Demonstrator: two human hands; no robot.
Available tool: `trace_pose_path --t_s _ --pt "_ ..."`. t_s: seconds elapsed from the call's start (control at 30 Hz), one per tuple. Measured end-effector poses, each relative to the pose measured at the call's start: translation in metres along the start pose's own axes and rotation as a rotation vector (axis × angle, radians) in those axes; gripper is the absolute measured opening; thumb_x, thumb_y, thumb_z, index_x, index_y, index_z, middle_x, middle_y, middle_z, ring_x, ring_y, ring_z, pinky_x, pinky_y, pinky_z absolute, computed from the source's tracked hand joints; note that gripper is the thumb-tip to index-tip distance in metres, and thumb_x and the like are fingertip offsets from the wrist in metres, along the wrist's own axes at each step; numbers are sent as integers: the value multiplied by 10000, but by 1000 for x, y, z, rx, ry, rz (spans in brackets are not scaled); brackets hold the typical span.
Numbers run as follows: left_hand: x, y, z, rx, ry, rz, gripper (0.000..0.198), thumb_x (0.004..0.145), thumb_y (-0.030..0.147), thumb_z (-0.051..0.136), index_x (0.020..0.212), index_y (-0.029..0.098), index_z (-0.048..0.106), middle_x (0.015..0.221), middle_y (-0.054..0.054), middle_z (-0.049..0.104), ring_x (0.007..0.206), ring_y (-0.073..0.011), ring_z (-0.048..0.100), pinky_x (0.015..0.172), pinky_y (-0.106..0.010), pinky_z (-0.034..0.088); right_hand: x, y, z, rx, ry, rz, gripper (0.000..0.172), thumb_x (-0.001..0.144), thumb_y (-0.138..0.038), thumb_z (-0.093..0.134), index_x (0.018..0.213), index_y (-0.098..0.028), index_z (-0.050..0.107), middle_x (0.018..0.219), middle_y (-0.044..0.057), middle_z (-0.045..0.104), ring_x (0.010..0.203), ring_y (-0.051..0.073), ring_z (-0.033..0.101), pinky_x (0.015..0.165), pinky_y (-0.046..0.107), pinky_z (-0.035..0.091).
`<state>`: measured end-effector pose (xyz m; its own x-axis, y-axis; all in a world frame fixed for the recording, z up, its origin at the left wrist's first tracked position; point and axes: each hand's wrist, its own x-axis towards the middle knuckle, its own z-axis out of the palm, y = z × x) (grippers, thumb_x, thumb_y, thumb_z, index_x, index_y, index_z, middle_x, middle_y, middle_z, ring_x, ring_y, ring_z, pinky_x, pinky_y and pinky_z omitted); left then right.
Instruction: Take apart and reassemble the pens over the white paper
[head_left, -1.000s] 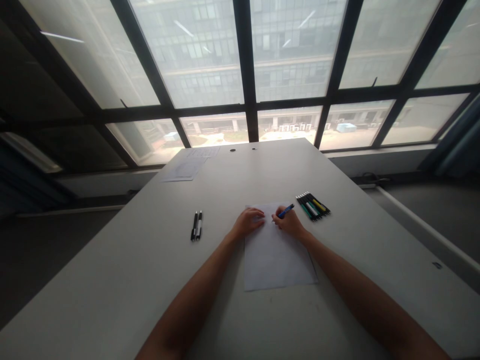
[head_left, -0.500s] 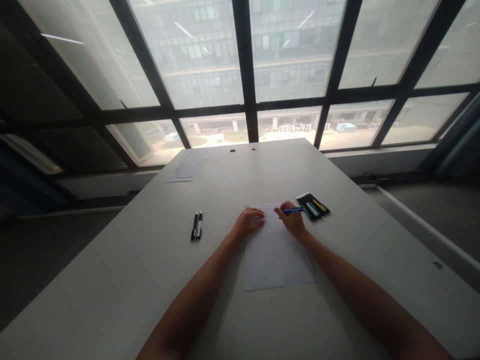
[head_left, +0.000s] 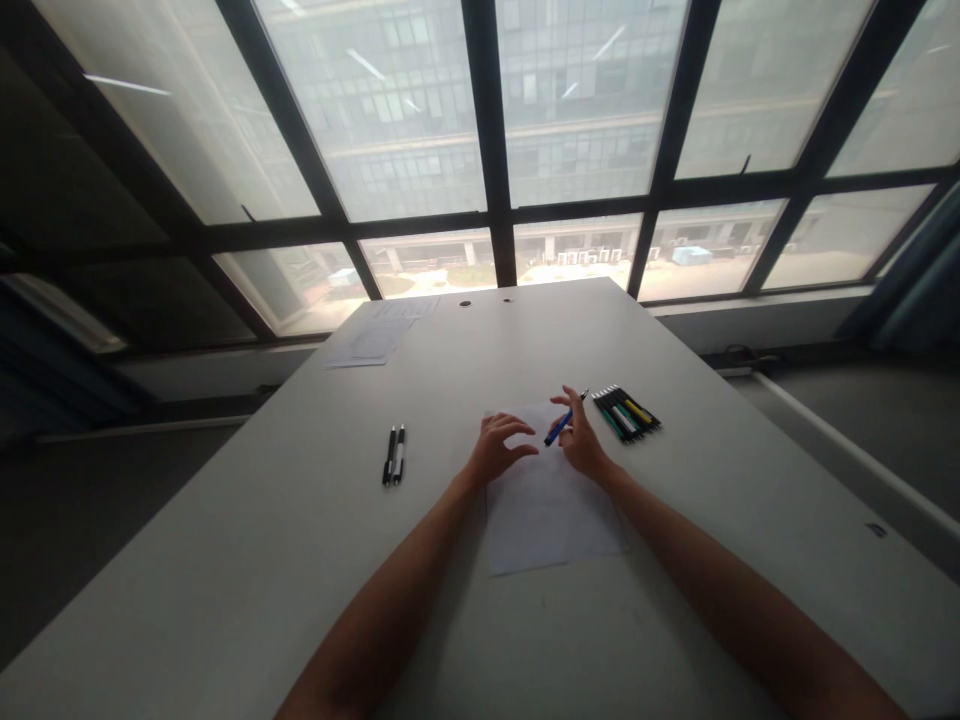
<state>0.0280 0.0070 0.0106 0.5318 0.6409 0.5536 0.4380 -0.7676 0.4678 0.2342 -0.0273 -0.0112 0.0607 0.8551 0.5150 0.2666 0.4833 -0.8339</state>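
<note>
A blue pen [head_left: 556,431] slants through the fingers of my right hand [head_left: 579,443], its back end toward my left hand and its silver tip pointing away to the upper right. My left hand [head_left: 498,447] is at the upper left of a white sheet of paper [head_left: 553,520], with thumb and fingers spread apart and nothing between them. The sheet lies on the table under both hands. Just beyond my right hand is a row of several pens [head_left: 627,414] with black, green, white and yellow barrels.
Two pens [head_left: 394,456] lie side by side on the white table [head_left: 300,540], left of my left hand. Printed sheets [head_left: 375,338] rest at the far left. Large windows [head_left: 585,120] stand behind the table. A small dark item [head_left: 876,530] is near the right edge.
The blue pen has swung round in my right hand, and those fingers have lifted and spread. My left hand's fingers have opened wider. The sheet has shifted slightly.
</note>
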Motion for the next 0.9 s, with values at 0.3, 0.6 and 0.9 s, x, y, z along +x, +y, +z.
trace_pose_path --t_s 0.3,0.6,0.9 --pt "2 10 0 0 -89 44 280 762 530 713 851 268 755 916 -44 741 922 -209 644 952 -373 379 -2 -24 -3 -112 -92 5 741 701 -44 455 1419 -211 387 1358 128 539 758 134 584 621 238 492" --pt "0 8 1 20 -54 48 250 828 497 664 790 263 745 868 -22 744 873 -187 642 946 -370 367 1 -29 -4 92 -167 38 670 704 -111 464 1364 -225 430 1323 116 554 692 102 588 565 225 487" --pt "1 2 0 6 47 -59 272 863 477 629 796 235 732 868 -47 738 871 -199 645 919 -370 400 6 -22 -9 54 71 76 403 901 -276 406 1274 -199 538 1069 72 606 582 95 506 549 248 455"
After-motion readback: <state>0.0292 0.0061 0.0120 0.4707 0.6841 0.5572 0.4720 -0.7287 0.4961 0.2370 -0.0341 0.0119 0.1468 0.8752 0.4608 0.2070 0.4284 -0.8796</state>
